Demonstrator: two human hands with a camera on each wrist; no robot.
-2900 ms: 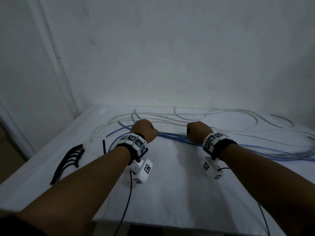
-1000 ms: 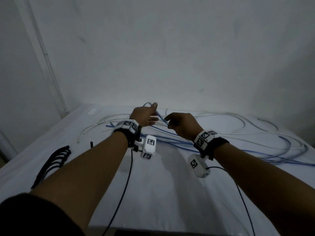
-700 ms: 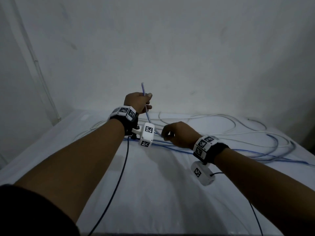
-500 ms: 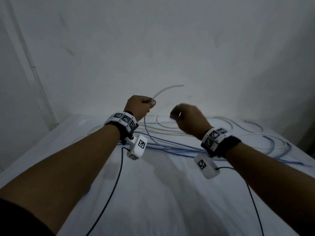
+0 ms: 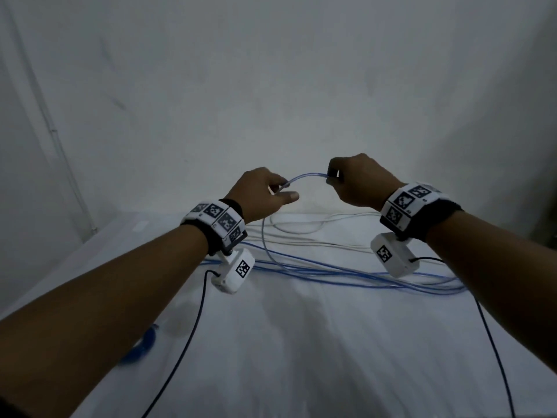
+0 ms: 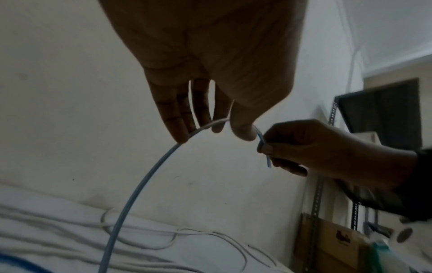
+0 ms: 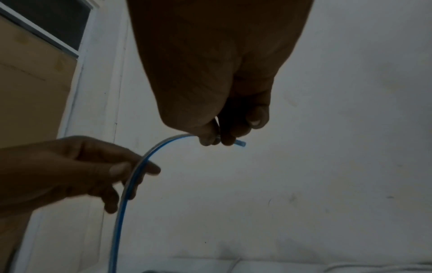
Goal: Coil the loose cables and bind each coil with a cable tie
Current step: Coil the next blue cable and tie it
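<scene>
**Head view: both hands up, blue cable arched between them**

Head cam, nearest you: your forearms w/ marker bands and white wrist cams (image 5: 236,274), black leads trailing off toward you. A blurred blue loop (image 5: 144,345) sits on the white table (image 5: 316,342) just right of your left forearm; can't tell what it is.

Further out, blue cable (image 5: 304,177) arcs between your hands, raised off the table. Your right hand (image 5: 357,181) pinches it near the end, thumb and fingertips closed on it. Your left hand (image 5: 262,193) has the cable running between thumb and fingers, fingers fairly straight; how tight that grip is, can't tell. From the left hand it drops in a curve to the table and joins more blue runs heading right.

Behind that, white cables (image 5: 297,227) lie loose near the wall.

Wrist cams add what head cam misses:
- Right wrist: short blue tip (image 7: 240,143) pokes out past the pinching fingers; window frame (image 7: 46,37) at left.
- Left wrist: cable passes under the left fingers (image 6: 177,118); shelf upright (image 6: 314,199), cardboard box (image 6: 336,243) at right. Box contents not visible.
</scene>
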